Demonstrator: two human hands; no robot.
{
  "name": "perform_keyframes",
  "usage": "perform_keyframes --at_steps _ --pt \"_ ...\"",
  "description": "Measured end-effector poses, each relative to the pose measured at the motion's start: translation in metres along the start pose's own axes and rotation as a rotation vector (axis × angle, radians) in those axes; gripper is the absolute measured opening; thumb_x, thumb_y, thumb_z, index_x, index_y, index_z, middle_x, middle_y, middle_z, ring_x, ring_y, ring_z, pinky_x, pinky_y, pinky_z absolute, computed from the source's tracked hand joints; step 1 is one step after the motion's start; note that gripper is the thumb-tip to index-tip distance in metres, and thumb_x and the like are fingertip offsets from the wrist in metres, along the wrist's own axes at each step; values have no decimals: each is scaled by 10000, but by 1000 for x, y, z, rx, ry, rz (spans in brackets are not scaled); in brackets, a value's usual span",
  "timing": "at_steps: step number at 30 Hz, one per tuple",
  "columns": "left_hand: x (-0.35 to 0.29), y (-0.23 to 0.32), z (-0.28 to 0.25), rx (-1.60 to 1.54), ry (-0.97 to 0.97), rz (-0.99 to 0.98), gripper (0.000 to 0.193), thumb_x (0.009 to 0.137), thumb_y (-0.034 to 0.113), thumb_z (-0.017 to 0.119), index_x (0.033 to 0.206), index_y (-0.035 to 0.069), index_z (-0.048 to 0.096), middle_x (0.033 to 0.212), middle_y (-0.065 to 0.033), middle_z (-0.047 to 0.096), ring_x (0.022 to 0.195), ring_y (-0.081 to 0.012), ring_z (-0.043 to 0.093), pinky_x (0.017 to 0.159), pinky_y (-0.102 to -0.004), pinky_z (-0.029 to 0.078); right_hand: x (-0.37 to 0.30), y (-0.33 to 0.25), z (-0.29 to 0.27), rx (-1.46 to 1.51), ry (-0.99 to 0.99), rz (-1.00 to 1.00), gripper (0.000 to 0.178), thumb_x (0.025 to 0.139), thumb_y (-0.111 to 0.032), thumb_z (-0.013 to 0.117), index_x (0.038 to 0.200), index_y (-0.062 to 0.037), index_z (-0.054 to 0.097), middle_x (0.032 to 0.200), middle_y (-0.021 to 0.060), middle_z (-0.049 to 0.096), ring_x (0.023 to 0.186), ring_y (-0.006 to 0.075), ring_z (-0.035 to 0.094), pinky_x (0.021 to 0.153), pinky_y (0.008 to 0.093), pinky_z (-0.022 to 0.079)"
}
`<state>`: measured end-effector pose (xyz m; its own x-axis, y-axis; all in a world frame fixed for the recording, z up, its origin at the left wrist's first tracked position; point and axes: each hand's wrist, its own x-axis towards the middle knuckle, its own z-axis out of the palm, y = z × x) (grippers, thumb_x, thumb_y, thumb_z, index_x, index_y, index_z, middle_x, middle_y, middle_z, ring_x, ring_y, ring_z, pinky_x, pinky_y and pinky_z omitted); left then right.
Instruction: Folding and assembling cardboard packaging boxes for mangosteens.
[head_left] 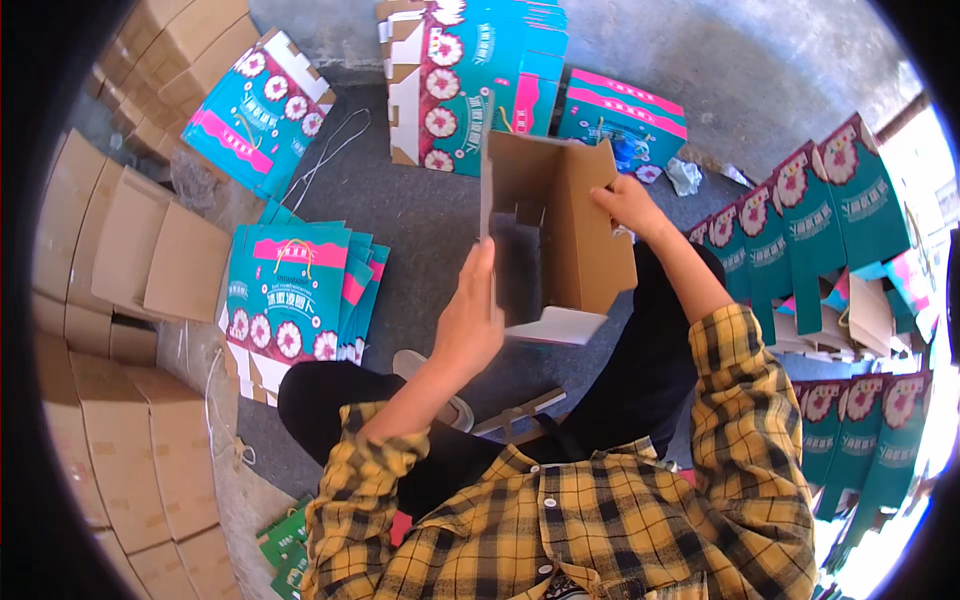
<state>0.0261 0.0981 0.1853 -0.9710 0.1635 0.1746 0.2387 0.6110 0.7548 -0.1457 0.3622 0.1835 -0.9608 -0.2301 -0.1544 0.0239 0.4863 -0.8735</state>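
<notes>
Both my hands hold an unfolded cardboard carton [585,225] in front of me, above my knees. Its brown inside faces up toward me, and a white flap edge shows at the near end. My left hand [470,320] presses flat along the carton's left wall, fingers mostly hidden behind it. With thumb over the top edge, my right hand [630,207] grips the right wall. To the left lies a fanned stack of flat teal and pink printed cartons [290,290] with yellow cord handles.
More flat printed cartons [455,90] lean against the far wall, beside another teal carton [625,115]. Assembled teal cartons [800,215] stand in rows at the right. Plain brown boxes [140,430] are stacked at the left. A white cord [325,160] lies on the dark floor.
</notes>
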Motion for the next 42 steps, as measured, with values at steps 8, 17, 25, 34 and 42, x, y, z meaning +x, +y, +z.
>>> perform_keyframes --at_steps 8,17,25,34,42 --pt "-2 -15 -2 202 -63 242 540 844 76 619 1354 90 445 1416 -256 369 1258 -419 438 1037 -441 388 19 23 3 -224 156 -3 301 850 -229 511 952 37 607 780 203 667 703 341 665 661 418 531" --pt "10 -15 -10 286 -208 250 764 671 374 816 1310 111 490 1438 -212 358 1325 -380 366 1080 -465 325 8 0 12 -433 500 -274 492 813 -213 611 1252 -18 509 1193 209 571 1082 363 565 905 421 471" --pt "12 -12 -7 298 -202 264 779 669 427 804 1311 109 497 1427 -241 355 1321 -403 358 1078 -474 323 60 -15 -3 -1531 332 -631 660 765 -189 688 1362 -77 428 1429 204 370 1244 354 467 973 416 449" --pt "9 -23 -1 371 -264 277 741 759 521 696 1352 125 495 1451 -248 330 1353 -407 303 1101 -493 267 104 -17 7 -787 333 -426 629 817 -137 576 1391 -36 340 1370 240 438 1052 386 597 917 469 474" --pt "4 -33 -5 390 -323 241 633 845 482 613 1372 152 493 1486 -226 299 1388 -393 251 1121 -496 218 100 -27 -1 -1079 -199 -432 418 811 -88 540 1210 -192 610 1119 183 625 1034 315 602 866 404 502"
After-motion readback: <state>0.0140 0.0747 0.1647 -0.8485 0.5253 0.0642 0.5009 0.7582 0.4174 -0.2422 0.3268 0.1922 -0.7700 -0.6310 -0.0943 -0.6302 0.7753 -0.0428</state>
